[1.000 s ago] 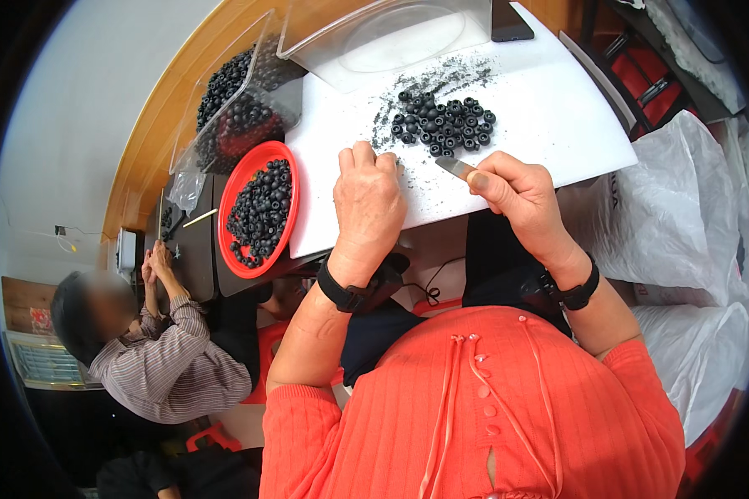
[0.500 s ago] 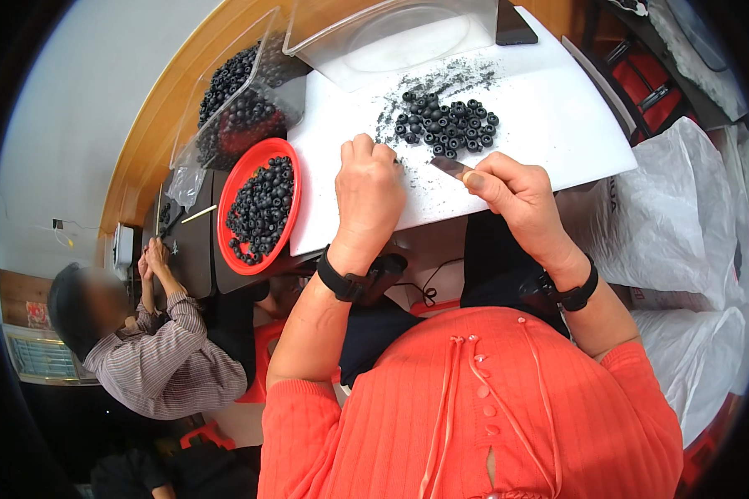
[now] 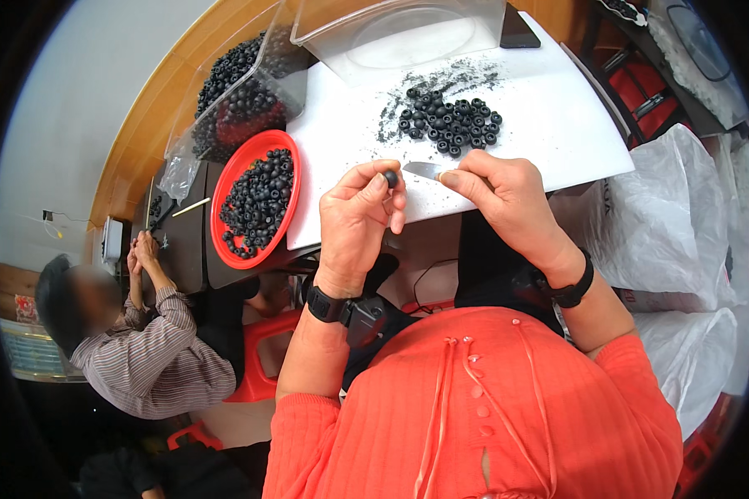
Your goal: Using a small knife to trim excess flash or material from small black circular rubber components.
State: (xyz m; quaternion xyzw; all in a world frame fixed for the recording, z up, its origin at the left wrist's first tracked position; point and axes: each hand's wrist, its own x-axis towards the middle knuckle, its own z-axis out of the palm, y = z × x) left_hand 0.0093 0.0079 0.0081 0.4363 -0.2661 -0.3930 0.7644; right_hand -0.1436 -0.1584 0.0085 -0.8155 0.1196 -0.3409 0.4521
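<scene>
Pinched between the thumb and fingers of my left hand is one small round black bead. My right hand grips a small knife by its handle end, and the metal blade points left toward the bead, a short gap apart from it. Both hands are over the near edge of a white board. Just beyond them lies a pile of black ring-shaped beads with holes, with dark shavings scattered around it.
Left of the board stands a red bowl of black beads. Behind it is a clear bin with more beads; another clear tub and a black phone lie at the back. White plastic bags fill the right. A person sits at left.
My left hand has turned palm up and opened to view, showing the bead in its fingertips. The blade in my right hand has shifted left and tilted flatter.
</scene>
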